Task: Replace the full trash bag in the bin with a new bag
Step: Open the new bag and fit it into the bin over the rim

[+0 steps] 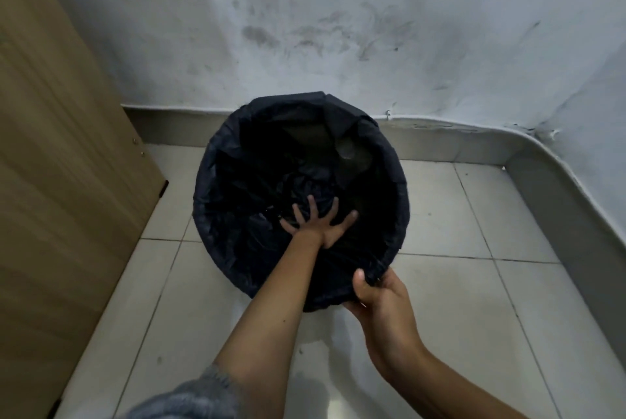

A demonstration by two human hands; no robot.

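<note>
A: Room? Bin?
B: Pale tiled floor (440, 300), stained white wall (338, 12). Round bin (233, 280) w/ black plastic liner bag (237, 181) sits by the wall.
A: Hands?
B: Left hand (318, 222) splayed flat inside the bag. Right hand (379, 296) pinches bag edge at near rim, just right of the left forearm.

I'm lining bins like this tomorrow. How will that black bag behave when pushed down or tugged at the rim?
Probably floppy: the black bag crumples in folds under the left hand. It likely slips off easily, since the right hand pinches it at the bin's rim. Looks thin, so it may tear.
</note>
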